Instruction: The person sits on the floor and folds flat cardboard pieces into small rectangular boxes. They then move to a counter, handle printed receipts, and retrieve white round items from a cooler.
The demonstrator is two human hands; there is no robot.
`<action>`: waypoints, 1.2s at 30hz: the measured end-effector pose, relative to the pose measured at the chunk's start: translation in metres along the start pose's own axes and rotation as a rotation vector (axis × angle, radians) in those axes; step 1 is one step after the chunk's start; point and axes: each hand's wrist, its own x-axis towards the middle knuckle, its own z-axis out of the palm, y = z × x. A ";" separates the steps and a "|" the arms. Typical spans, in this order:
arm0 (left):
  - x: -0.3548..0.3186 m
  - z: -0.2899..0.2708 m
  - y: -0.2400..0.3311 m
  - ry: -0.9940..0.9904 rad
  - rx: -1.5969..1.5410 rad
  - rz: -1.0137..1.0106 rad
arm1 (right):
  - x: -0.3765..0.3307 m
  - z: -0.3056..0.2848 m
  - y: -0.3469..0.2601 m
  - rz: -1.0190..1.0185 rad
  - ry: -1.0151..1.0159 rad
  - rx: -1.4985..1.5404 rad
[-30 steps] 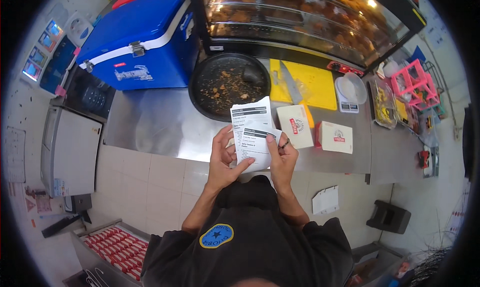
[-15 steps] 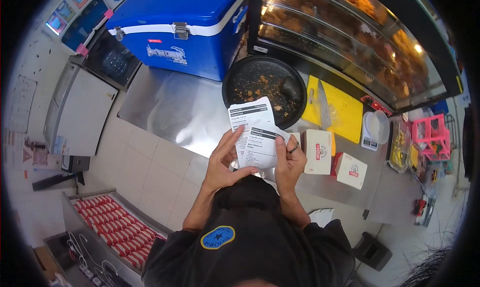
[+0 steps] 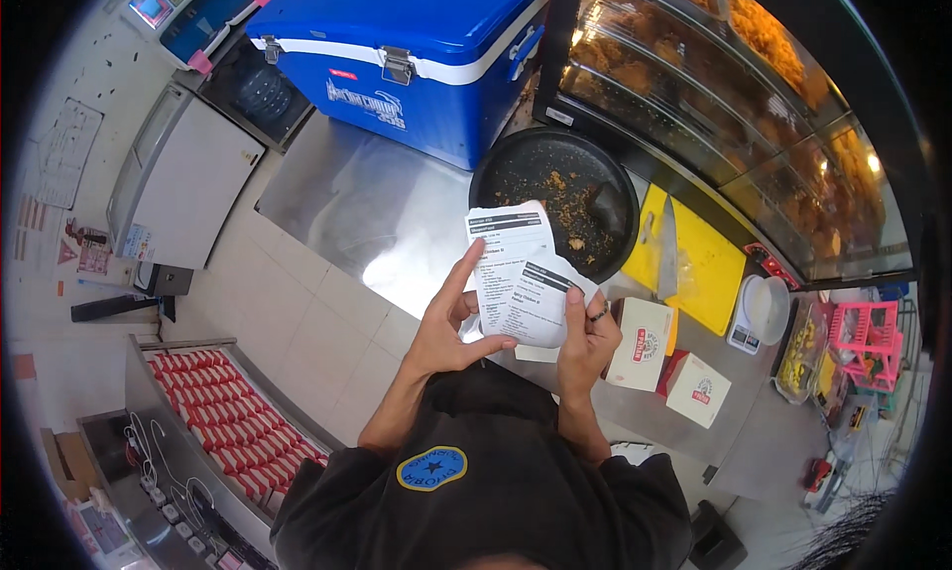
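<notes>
Two white printed paper slips overlap in front of my chest. The rear slip (image 3: pixel 501 231) stands higher and to the left; the front slip (image 3: pixel 535 310) covers part of it at the lower right. My left hand (image 3: pixel 448 322) pinches the left edge, its index finger lying along the paper and its thumb across the bottom. My right hand (image 3: pixel 587 347) grips the front slip's right edge, thumb on top, a dark ring on one finger. Beyond the papers a round black pan (image 3: pixel 555 188) holds brown crumbs and a dark scoop-like piece.
Behind stand a blue cooler box (image 3: pixel 397 84) and a glass display case (image 3: pixel 714 94) of fried food. On the steel counter (image 3: pixel 337 188) are a yellow cutting board (image 3: pixel 694 282) with a knife (image 3: pixel 668 248), white-and-red boxes (image 3: pixel 635 347) and a small scale (image 3: pixel 746 327). Folded red-white cartons (image 3: pixel 233 421) lie at lower left.
My view has shifted, so the surroundings appear farther right and slightly lower. Both hands keep hold of the slips, which sit a little closer together with more of the rear one covered.
</notes>
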 end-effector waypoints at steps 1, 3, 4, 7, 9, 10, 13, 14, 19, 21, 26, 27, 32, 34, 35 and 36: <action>0.002 -0.003 0.000 -0.008 0.007 0.000 | 0.001 0.002 -0.001 0.013 0.005 0.018; 0.008 -0.008 0.001 -0.009 -0.001 0.014 | 0.003 0.003 0.003 0.025 0.021 0.014; 0.010 -0.012 0.001 -0.012 -0.006 0.020 | 0.004 0.005 0.004 0.030 0.030 0.012; 0.018 -0.026 0.002 -0.014 0.016 0.016 | 0.009 0.019 0.004 0.037 0.045 0.003; 0.022 -0.039 0.001 -0.020 0.005 0.020 | 0.010 0.030 0.008 0.033 0.038 -0.008; 0.025 -0.047 0.000 -0.027 -0.001 0.021 | 0.011 0.036 0.009 0.031 0.038 -0.014; 0.039 -0.077 0.000 -0.073 -0.009 0.008 | 0.016 0.067 0.015 0.035 0.108 0.010; 0.044 -0.090 0.000 -0.085 -0.024 0.011 | 0.018 0.081 0.016 0.030 0.129 0.009; 0.074 -0.166 0.007 -0.152 -0.065 -0.038 | 0.027 0.163 0.025 0.039 0.193 -0.032; 0.084 -0.201 0.013 -0.205 0.006 -0.033 | 0.030 0.194 0.037 -0.024 0.250 -0.118; 0.098 -0.268 0.035 -0.210 0.488 0.187 | 0.037 0.279 0.030 -0.209 0.209 -0.450; 0.095 -0.279 0.034 -0.131 0.412 0.129 | 0.040 0.295 0.024 -0.230 0.127 -0.420; 0.105 -0.341 0.046 0.236 0.404 0.281 | 0.104 0.301 -0.005 -0.736 0.087 -0.710; 0.120 -0.370 0.065 0.422 0.487 0.406 | 0.147 0.293 -0.023 -0.890 0.152 -1.022; 0.127 -0.380 0.076 0.500 0.522 0.455 | 0.166 0.288 -0.030 -0.943 0.155 -1.211; 0.136 -0.385 0.084 0.553 0.468 0.471 | 0.180 0.281 -0.034 -0.967 0.072 -1.242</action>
